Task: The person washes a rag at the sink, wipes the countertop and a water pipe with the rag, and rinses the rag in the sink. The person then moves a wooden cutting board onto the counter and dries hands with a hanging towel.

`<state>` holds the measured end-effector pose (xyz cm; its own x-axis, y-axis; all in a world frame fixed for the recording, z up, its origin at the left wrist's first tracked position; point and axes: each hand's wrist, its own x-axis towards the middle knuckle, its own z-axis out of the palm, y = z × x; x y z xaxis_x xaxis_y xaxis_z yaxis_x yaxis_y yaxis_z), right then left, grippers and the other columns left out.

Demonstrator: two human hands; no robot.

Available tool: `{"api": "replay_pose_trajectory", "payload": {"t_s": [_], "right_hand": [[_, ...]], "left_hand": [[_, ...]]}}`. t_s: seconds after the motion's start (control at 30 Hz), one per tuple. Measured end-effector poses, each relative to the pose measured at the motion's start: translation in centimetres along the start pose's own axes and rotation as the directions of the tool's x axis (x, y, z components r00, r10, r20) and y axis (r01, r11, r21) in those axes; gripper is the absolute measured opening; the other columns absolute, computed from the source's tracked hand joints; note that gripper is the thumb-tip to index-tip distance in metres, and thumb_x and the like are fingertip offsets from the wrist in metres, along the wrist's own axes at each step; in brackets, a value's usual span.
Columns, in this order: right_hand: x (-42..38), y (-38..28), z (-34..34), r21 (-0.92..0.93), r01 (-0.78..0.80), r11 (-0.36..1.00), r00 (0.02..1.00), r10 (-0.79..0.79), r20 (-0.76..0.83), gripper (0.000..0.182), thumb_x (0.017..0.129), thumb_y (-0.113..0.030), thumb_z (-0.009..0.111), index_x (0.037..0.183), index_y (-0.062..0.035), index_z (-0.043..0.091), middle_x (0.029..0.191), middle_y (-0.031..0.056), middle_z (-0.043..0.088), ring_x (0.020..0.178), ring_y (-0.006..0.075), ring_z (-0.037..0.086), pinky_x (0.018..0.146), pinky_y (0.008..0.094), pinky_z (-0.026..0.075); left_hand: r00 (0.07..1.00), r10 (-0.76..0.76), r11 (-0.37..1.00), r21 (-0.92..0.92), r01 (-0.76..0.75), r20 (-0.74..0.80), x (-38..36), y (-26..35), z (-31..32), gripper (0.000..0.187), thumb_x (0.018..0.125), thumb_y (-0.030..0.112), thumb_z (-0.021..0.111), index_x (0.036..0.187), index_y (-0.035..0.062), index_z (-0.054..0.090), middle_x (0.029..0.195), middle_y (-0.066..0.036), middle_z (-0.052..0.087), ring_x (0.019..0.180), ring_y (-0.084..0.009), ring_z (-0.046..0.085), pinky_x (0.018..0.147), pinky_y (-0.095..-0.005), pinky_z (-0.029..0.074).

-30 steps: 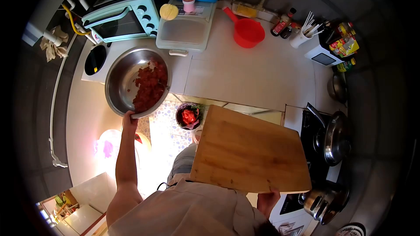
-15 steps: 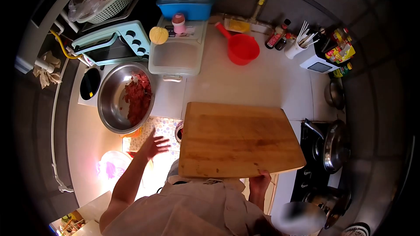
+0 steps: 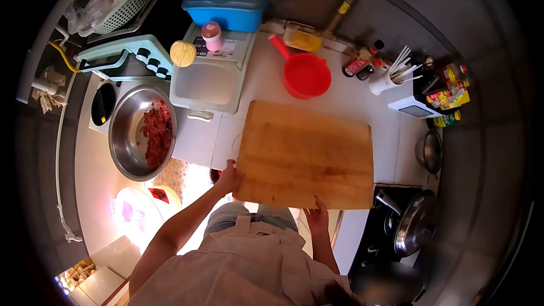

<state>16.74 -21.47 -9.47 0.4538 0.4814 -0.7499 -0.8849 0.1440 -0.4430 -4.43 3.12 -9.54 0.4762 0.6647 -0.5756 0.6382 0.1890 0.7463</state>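
A wooden cutting board [image 3: 306,156] spans the middle of the view, over the near part of the counter. My right hand [image 3: 318,219] grips its near edge, thumb on top and the other fingers hidden underneath. At the board's left edge, my left hand [image 3: 229,179] has taken hold close to the near corner; most of its fingers are out of sight behind the wood. To the left, a large steel bowl [image 3: 126,153] holds raw chopped meat [image 3: 156,139].
Beyond the board a red ladle [image 3: 306,76] lies on the white counter [image 3: 258,76]. A lidded plastic bin [image 3: 207,85] stands behind the bowl. Bottles [image 3: 362,59] and a white holder of sticks [image 3: 385,83] line the back right. On the right, a stove [image 3: 368,243] carries a lidded pan [image 3: 416,224].
My left hand has gone from open in the air to the board's left edge. The board has shifted away from my body, over the counter, with my right hand still on it.
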Motion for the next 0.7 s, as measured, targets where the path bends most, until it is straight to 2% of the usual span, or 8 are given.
{"api": "replay_pose_trajectory", "payload": {"t_s": [0.1, 0.2, 0.3, 0.4, 0.5, 0.57, 0.6, 0.7], "right_hand": [[2.7, -0.1, -0.2, -0.393, -0.147, 0.908, 0.989, 0.125, -0.081, 0.037, 0.082, -0.034, 0.057, 0.106, -0.0061, 0.05, 0.099, 0.008, 0.055, 0.096, 0.0201, 0.053, 0.085, 0.0365, 0.045], [4.4, -0.8, 0.8, -0.623, -0.297, 0.723, 0.953, 0.261, -0.151, 0.048, 0.077, -0.048, 0.059, 0.097, -0.0047, 0.051, 0.087, 0.0084, 0.059, 0.084, 0.0198, 0.059, 0.077, 0.0343, 0.049], [6.0, -0.2, 0.3, -0.601, -0.376, 0.706, 0.924, 0.337, -0.182, 0.049, 0.077, -0.048, 0.058, 0.096, -0.0036, 0.051, 0.084, 0.009, 0.06, 0.082, 0.0197, 0.06, 0.075, 0.0328, 0.05], [7.1, 1.2, -1.4, -0.522, -0.322, 0.79, 0.946, 0.291, -0.143, 0.045, 0.079, -0.046, 0.056, 0.094, -0.0043, 0.052, 0.087, 0.0091, 0.061, 0.081, 0.0194, 0.059, 0.071, 0.0312, 0.05], [7.3, 1.3, -2.1, -0.494, -0.325, 0.806, 0.945, 0.29, -0.149, 0.04, 0.082, -0.044, 0.054, 0.094, -0.0052, 0.052, 0.089, 0.0088, 0.061, 0.082, 0.0187, 0.059, 0.068, 0.0303, 0.049], [7.5, 0.7, -1.8, -0.551, -0.328, 0.767, 0.943, 0.302, -0.141, 0.042, 0.081, -0.045, 0.054, 0.095, -0.0055, 0.052, 0.09, 0.0086, 0.06, 0.083, 0.0184, 0.059, 0.067, 0.0302, 0.049], [6.8, -0.4, -0.3, -0.638, -0.366, 0.678, 0.927, 0.329, -0.182, 0.042, 0.082, -0.045, 0.053, 0.091, -0.0046, 0.056, 0.085, 0.0082, 0.062, 0.078, 0.0168, 0.06, 0.065, 0.0283, 0.049], [6.8, -3.6, 4.9, -0.948, -0.249, 0.198, 0.899, 0.411, -0.15, 0.039, 0.083, -0.043, 0.052, 0.082, -0.0045, 0.06, 0.071, 0.0064, 0.062, 0.066, 0.0149, 0.061, 0.058, 0.0261, 0.048]], "left_hand": [[0.978, 0.159, 0.972, 0.194, -0.132, -0.132, 4.3, -2.3, 1.7, 0.045, 0.08, 0.022, 0.055, 0.105, -0.0065, 0.03, 0.095, -0.032, 0.051, 0.088, -0.0441, 0.053, 0.074, -0.0448, 0.044], [0.984, 0.062, 0.97, 0.243, -0.02, -0.167, 6.4, -0.6, 1.4, 0.051, 0.079, 0.027, 0.056, 0.107, -0.0064, 0.031, 0.097, -0.032, 0.05, 0.09, -0.0457, 0.052, 0.077, -0.0477, 0.043], [0.984, -0.036, 0.962, 0.262, 0.081, -0.172, 8.0, -0.1, 1.0, 0.057, 0.078, 0.033, 0.058, 0.11, -0.0059, 0.031, 0.1, -0.031, 0.05, 0.09, -0.0447, 0.052, 0.078, -0.0463, 0.043], [0.963, -0.106, 0.929, 0.321, 0.185, -0.249, 7.7, 1.8, 1.7, 0.057, 0.077, 0.037, 0.058, 0.108, -0.0065, 0.037, 0.103, -0.029, 0.05, 0.091, -0.0429, 0.053, 0.078, -0.0442, 0.044], [0.965, -0.112, 0.815, 0.533, 0.226, -0.237, 6.8, 4.3, 1.3, 0.055, 0.077, 0.039, 0.058, 0.105, -0.0067, 0.044, 0.106, -0.027, 0.05, 0.092, -0.0394, 0.054, 0.078, -0.0423, 0.045], [0.976, -0.149, 0.813, 0.543, 0.212, -0.158, 7.6, 3.6, 1.2, 0.054, 0.076, 0.04, 0.058, 0.102, -0.0065, 0.048, 0.104, -0.025, 0.05, 0.092, -0.0376, 0.054, 0.078, -0.0422, 0.045], [0.98, -0.159, 0.814, 0.545, 0.2, -0.122, 8.1, 3.5, 1.0, 0.053, 0.076, 0.04, 0.059, 0.101, -0.0065, 0.049, 0.104, -0.024, 0.05, 0.092, -0.0367, 0.054, 0.078, -0.0422, 0.045], [0.979, -0.161, 0.818, 0.538, 0.204, -0.125, 7.8, 4.1, 0.4, 0.055, 0.074, 0.042, 0.06, 0.101, -0.0054, 0.049, 0.1, -0.022, 0.05, 0.092, -0.0353, 0.053, 0.077, -0.0426, 0.044]]}}
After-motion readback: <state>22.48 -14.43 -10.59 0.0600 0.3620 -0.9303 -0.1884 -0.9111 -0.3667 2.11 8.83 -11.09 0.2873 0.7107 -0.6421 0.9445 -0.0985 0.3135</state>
